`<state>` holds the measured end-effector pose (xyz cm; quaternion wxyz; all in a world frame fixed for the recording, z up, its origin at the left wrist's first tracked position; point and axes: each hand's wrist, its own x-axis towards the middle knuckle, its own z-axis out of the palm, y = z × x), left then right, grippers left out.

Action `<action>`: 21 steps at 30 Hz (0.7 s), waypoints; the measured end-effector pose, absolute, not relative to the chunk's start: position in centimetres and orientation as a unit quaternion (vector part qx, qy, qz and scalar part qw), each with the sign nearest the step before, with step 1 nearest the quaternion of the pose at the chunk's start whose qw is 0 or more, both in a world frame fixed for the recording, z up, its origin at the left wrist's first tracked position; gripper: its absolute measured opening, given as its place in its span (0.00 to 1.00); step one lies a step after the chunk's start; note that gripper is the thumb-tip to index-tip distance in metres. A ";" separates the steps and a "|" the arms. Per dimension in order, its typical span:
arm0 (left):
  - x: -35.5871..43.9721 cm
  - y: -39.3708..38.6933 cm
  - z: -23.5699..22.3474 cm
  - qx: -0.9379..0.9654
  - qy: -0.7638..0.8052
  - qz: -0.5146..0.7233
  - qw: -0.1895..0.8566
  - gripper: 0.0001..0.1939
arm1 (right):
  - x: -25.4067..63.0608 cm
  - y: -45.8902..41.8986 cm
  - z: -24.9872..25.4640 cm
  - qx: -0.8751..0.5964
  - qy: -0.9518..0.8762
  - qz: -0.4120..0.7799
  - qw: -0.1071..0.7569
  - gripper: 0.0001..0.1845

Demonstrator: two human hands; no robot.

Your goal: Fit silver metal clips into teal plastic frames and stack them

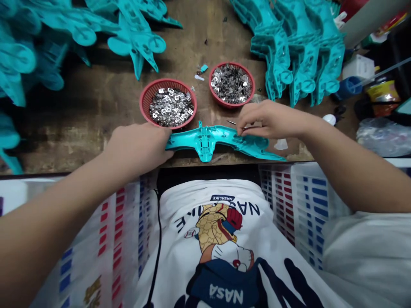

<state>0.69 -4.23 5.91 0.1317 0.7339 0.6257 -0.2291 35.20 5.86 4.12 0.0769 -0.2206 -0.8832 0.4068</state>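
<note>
A winged turquoise plastic part (205, 143) lies near the front edge of the table. My left hand (141, 143) is closed around its left end, hiding that end. Over the part's right arm is my right hand (261, 117), fingertips pinched together against the plastic; whatever sits between them is too small to make out. A thin metal pointed piece (231, 122) shows beside those fingers, and I cannot tell whether it is held or lying on the table. Just behind the part stand two red baskets, the left basket (144, 96) and the right basket (221, 102), both full of small metal clips.
Turquoise parts (138, 40) are heaped at the back left. More turquoise parts (298, 55) stand in nested rows at the back right. Small scraps (199, 77) lie between. Plastic crates (308, 205) flank my lap. Bottles and bags (380, 132) crowd the far right.
</note>
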 end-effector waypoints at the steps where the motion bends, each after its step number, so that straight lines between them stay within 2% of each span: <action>1: 0.9 -4.2 6.2 0.737 0.620 -0.240 0.121 0.13 | 35.3 6.1 3.9 -0.209 -0.886 0.408 0.073 0.20; 6: 1.6 -4.1 7.1 0.752 0.573 -0.315 0.086 0.17 | 35.5 6.7 3.1 -0.193 -0.885 0.419 0.061 0.22; 13: 1.6 -4.2 7.0 0.751 0.577 -0.310 0.079 0.18 | 35.5 6.6 3.5 -0.209 -0.875 0.431 0.068 0.23; 21: 1.1 -4.1 5.8 0.742 0.588 -0.316 0.067 0.21 | 35.9 6.5 3.9 -0.141 -0.929 0.342 0.027 0.15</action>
